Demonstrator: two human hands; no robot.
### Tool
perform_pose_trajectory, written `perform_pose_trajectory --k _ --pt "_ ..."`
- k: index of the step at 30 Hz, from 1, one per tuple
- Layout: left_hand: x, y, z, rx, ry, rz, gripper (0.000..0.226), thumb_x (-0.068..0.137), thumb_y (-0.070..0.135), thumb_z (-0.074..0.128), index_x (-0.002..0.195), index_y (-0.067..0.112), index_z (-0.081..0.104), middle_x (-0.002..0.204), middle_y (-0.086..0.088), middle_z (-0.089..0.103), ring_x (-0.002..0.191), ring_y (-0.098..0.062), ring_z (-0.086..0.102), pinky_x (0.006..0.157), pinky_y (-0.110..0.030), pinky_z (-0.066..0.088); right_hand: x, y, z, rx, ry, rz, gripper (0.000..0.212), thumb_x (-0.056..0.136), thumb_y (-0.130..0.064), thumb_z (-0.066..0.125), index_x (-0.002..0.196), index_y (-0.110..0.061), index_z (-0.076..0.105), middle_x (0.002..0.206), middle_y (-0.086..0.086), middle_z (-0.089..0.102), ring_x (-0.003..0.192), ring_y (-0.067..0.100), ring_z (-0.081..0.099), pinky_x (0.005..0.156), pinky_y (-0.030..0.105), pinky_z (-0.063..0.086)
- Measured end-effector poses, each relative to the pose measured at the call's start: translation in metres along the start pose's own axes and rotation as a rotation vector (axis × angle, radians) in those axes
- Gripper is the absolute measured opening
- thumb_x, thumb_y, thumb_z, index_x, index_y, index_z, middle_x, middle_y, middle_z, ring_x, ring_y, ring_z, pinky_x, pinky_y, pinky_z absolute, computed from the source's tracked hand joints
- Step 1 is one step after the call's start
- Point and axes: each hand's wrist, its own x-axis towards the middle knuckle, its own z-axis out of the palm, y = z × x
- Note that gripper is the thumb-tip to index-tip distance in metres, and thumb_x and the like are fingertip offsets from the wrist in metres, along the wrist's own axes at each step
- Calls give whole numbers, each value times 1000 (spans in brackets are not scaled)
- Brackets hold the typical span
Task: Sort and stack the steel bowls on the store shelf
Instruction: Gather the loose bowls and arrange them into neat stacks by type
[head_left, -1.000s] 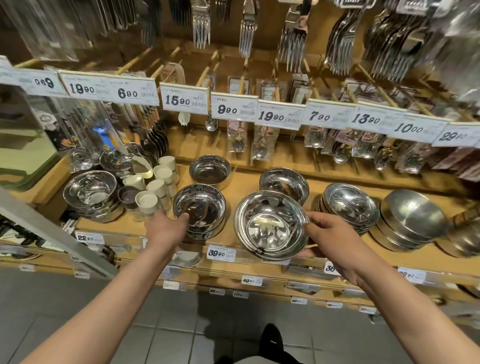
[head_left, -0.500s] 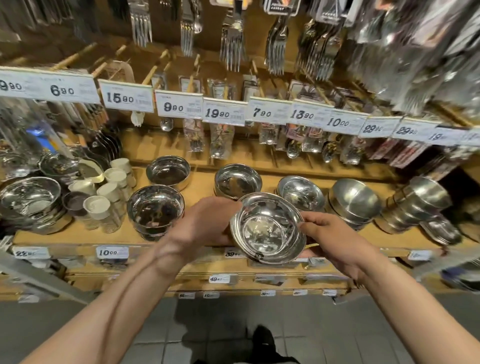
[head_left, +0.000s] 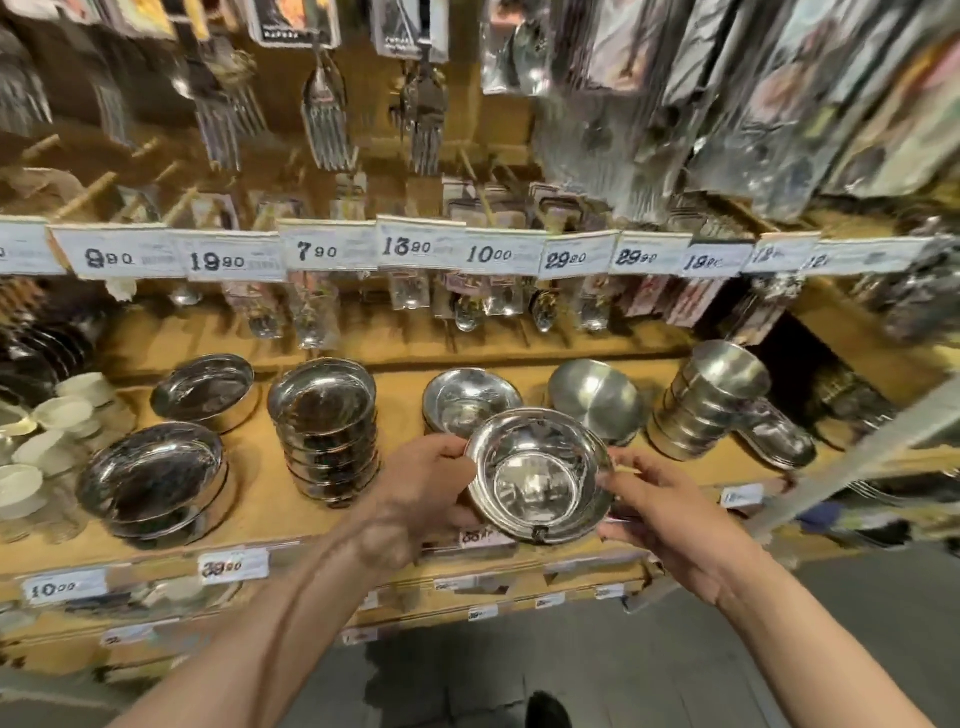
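Here the wooden shelf carries stacks of steel bowls under a row of price tags, with forks hanging above. Both the left hand and the right hand grip one steel bowl by its rim, above the shelf's front edge.

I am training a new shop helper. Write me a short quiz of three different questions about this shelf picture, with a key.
1. True or false: the held bowl is resting on the wooden shelf.
2. Which hands hold it? A) left hand only B) right hand only C) both
3. Fill in: left of the left hand stands a tall ____ of nested bowls.

Key: 1 false, it is lifted in front of the shelf edge; 2 C, each grip on one side of the rim; 3 stack.
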Motion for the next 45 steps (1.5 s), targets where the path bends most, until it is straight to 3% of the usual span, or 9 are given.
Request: perform_pose_trajectory --k 4,8,13,18,25,31,36,42,45 --pt "19 7 35 -69 106 -15 14 97 4 61 92 -2 73 92 -20 77 77 -26 76 70 -37 64 25 -4 -33 7 20 -2 18 93 -2 68 111 -2 65 104 19 77 76 17 74 61 24 61" --pt "32 16 48 -138 252 -6 15 100 5 59 106 -4 68 101 -21 73 72 -20 70 55 -22 56 56 -20 -45 -42 -47 -67 19 93 -5 70 110 0 64 81 10 75 76 23 72 84 44 62" --pt "46 35 31 -103 463 35 11 96 10 65 96 0 69 89 -12 73 72 -17 71 66 -35 64 100 -45 -17 -197 -123 -123 7 91 -7 72 91 -2 67 68 6 65 55 13 62 46 18 49" --pt "63 37 6 98 682 16 14 88 9 64 78 0 65 74 -13 60 70 -21 53 64 -35 48 143 -49 26 -327 -92 -149 6 86 -6 73 87 -9 69 97 17 76 89 26 75 87 44 63" --pt "93 9 0 323 732 1 18 89 15 60 80 6 71 85 -12 72 77 -26 58 69 -36 50 186 -26 36 -452 -13 -204 29 80 -8 76 55 -19 67 65 1 70 65 14 69 83 50 63" --pt "110 -1 -2 401 757 6 17 90 17 59 88 12 75 94 -10 72 92 -30 64 76 -34 49 198 -20 38 -587 29 -295 14 82 -9 67 78 4 72 71 11 76 61 10 68 80 48 63" --pt "115 -4 -3 378 796 19 24 92 16 58 111 13 73 111 -11 72 92 -28 64 75 -30 48 197 -22 42 -691 33 -329 13 79 -12 66 79 -3 75 65 3 76 69 17 75 74 41 63" --pt "121 -4 -3 456 822 47 34 98 16 52 129 18 68 113 -5 70 69 -3 53 49 -10 36 196 -20 38 -837 -1 -386 16 73 -9 61 57 -7 64 58 10 67 57 20 55 54 33 49" --pt "121 -4 0 455 814 65 34 99 12 50 123 17 72 116 -8 72 88 -17 60 73 -22 43 196 -21 38 -830 -3 -393 17 74 -12 63 58 -14 60 62 15 67 59 23 55 58 34 51"
